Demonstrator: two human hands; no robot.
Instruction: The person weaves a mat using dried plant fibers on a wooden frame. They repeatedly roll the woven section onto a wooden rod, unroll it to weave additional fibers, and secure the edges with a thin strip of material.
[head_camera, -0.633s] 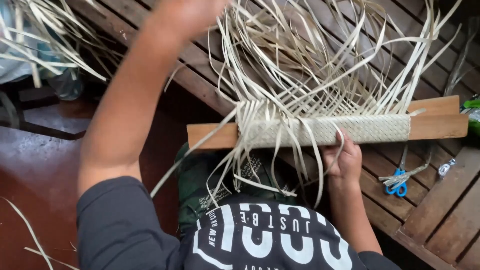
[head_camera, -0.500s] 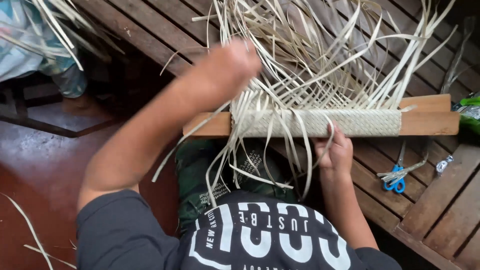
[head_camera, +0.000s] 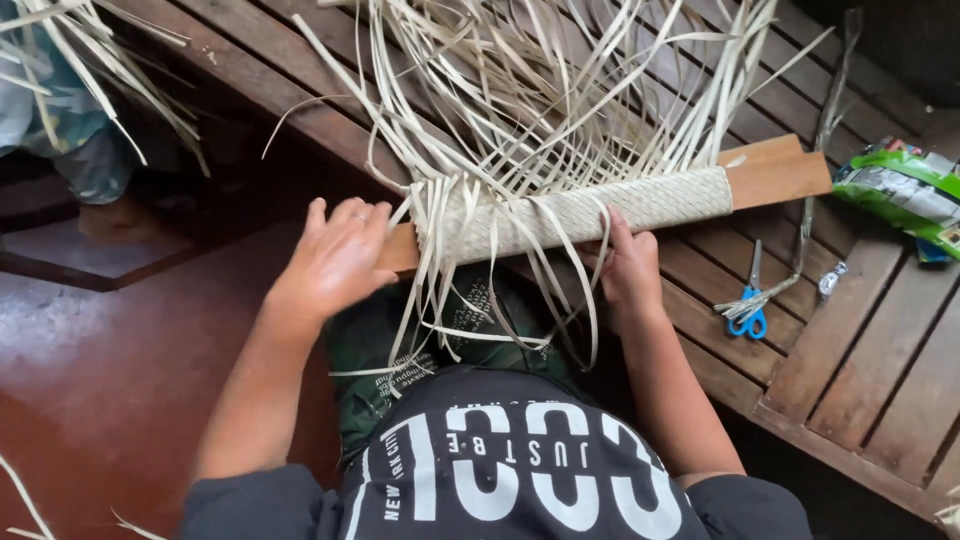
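Note:
A wooden board (head_camera: 775, 172) lies across my lap, wrapped in a woven band of pale strips (head_camera: 600, 210). Many loose strip ends (head_camera: 540, 90) fan upward from the band, and others hang down over my dark shirt. My left hand (head_camera: 335, 258) is open with its fingers spread, right at the board's left end, beside the hanging strips. My right hand (head_camera: 628, 262) is closed on the lower edge of the woven band near its middle, with one finger lying up over the weave.
Blue-handled scissors (head_camera: 745, 315) lie on the slatted wooden bench (head_camera: 840, 350) to my right. A green packet (head_camera: 905, 188) sits at the far right. Another bundle of strips (head_camera: 75, 55) and someone's patterned clothing (head_camera: 45, 130) are at top left. Reddish floor (head_camera: 100, 400) lies on the left.
My left hand came down from high above the strips to the board's left end. The board shifted slightly and now tilts up to the right. My right hand stayed on the band.

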